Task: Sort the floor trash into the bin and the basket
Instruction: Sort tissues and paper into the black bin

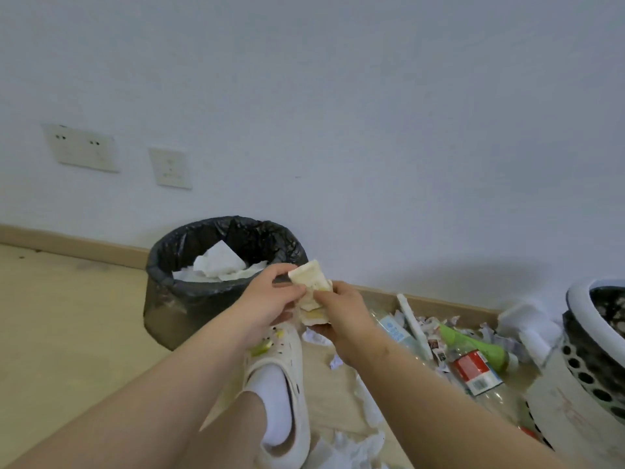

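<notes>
Wrapper [309, 280] pinched btwn both hands [270, 299], just beside bin [162, 265].

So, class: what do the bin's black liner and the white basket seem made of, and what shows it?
Black liner: probably thin plastic film; glossy, crinkled, folded over the rim. White basket: likely rigid moulded plastic; smooth matte wall with even round holes.

Soft even daylight, faint shadow on wall [473, 275], wide-angle edge bending, slight blur
</notes>
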